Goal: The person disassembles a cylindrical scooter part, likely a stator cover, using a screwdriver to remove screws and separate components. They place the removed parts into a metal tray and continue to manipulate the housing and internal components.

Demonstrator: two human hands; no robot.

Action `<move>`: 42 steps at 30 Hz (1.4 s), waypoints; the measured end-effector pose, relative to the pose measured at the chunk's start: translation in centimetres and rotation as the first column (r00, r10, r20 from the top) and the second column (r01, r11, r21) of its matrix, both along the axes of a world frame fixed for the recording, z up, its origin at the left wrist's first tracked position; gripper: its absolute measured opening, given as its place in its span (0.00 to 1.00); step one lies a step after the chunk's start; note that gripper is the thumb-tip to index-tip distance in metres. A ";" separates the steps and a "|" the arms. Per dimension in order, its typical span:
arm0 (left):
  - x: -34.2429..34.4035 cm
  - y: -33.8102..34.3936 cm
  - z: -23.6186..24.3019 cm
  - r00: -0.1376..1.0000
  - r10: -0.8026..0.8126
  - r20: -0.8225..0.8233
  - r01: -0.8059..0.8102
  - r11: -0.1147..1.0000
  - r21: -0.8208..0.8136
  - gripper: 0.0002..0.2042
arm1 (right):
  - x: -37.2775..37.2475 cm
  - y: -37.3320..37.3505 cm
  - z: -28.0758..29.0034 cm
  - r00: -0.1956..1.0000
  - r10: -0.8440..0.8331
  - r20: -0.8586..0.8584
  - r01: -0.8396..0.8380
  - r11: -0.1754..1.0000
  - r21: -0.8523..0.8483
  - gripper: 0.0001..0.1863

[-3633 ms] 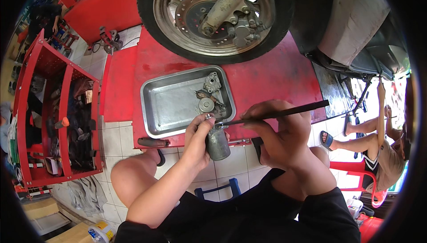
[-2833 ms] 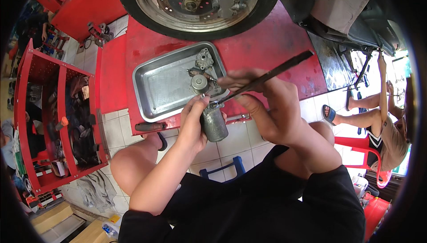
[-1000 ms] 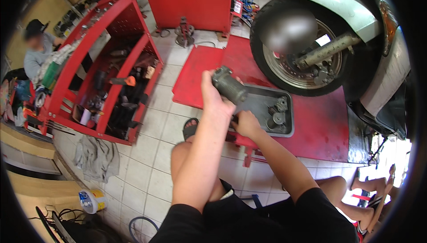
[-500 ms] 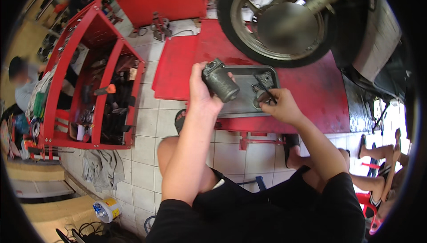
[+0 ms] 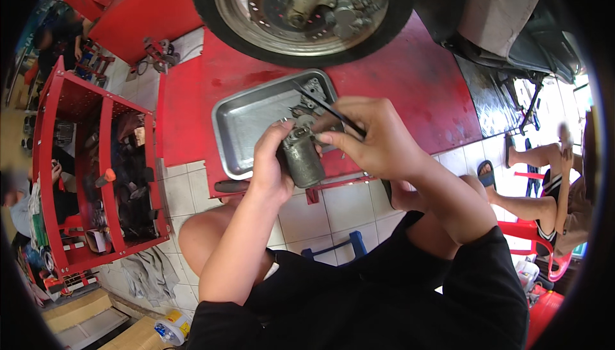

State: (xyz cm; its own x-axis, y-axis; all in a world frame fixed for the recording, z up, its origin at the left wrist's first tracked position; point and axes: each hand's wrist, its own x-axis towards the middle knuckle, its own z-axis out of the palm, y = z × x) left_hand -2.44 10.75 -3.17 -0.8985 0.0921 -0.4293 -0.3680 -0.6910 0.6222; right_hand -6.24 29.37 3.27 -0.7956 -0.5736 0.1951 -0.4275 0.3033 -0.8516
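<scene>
Left hand (image 5: pixel 272 161): fingers closed around the metal cylinder (image 5: pixel 304 165), its plain end turned lapward and its fitted end toward the tray, probably to leave that end exposed to view.
Right hand (image 5: pixel 378 135): a thin dark rod (image 5: pixel 341 116) is gripped pen-fashion, a hold apparently suited to fine control; the thumb is seen at the cylinder's upper edge, though actual contact cannot be confirmed.
Cylinder: held aloft, right here between both hands, overlapping the tray's near side in view.
Dark handle (image 5: pixel 230 186): laid along the near edge, within easy reach, it seems.
Tray (image 5: pixel 246 129): set on the red worktop (image 5: pixel 410 87), loose metal parts (image 5: pixel 312 88) gathered at its right, presumably contained by the raised rim.
Wheel (image 5: pixel 301 55): stood beyond the tray, brake disc exposed.
</scene>
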 end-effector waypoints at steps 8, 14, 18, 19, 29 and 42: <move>-0.8 -1.8 0.5 0.992 0.067 0.108 -0.083 0.984 0.156 0.20 | -1.8 5.3 1.0 0.984 -0.176 -0.035 0.179 0.944 0.278 0.14; 0.0 -3.7 1.3 0.978 0.189 0.091 -0.198 0.973 0.115 0.20 | -4.3 12.6 0.9 0.952 -0.215 -0.218 0.307 0.671 0.675 0.14; 0.1 -3.4 1.5 0.979 0.168 0.114 -0.180 0.977 0.114 0.21 | -5.5 17.3 -4.7 0.969 -0.186 -0.160 0.238 0.556 0.796 0.11; 0.2 -3.6 1.5 0.978 0.171 0.118 -0.185 0.976 0.112 0.21 | -5.6 17.0 -5.1 0.978 -0.206 -0.021 0.135 0.556 0.820 0.10; 1.1 -4.7 0.9 0.978 0.178 0.106 -0.188 0.977 0.095 0.20 | -3.5 20.7 -10.5 0.962 -0.252 0.108 0.015 0.441 0.897 0.07; 1.1 -4.2 0.6 0.977 0.152 0.148 -0.166 0.982 0.090 0.20 | -2.1 18.7 -13.0 0.953 -0.302 0.034 0.087 0.377 0.922 0.14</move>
